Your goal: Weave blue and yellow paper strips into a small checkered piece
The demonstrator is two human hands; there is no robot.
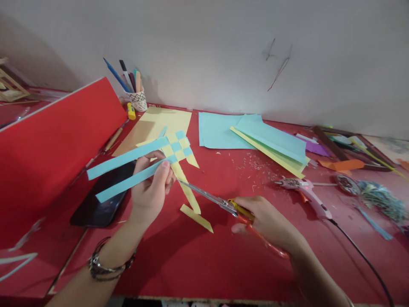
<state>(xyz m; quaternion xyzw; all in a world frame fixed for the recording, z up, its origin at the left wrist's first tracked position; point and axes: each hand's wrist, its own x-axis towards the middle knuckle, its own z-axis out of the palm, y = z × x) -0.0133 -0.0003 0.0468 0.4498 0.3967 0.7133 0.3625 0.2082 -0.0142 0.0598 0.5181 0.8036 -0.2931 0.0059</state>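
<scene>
My left hand (153, 183) pinches a woven piece of blue and yellow paper strips (176, 147) above the table. Two long blue tails point left from the weave, and a yellow one hangs down to the right. In my right hand (265, 217) are scissors (220, 202) with yellow and orange handles. Their blades reach left to the yellow strip, close by my left fingertips. I cannot tell whether the blades touch the paper. Below, a loose yellow strip (197, 218) lies on the red table (191, 264).
A dark phone (102, 204) lies under my left hand, beside a red box (60, 149). Behind are yellow paper (153, 119), blue sheets (223, 130) and a pen cup (138, 101). On the right lies a corded glue gun (306, 192) near paper shreds (383, 198).
</scene>
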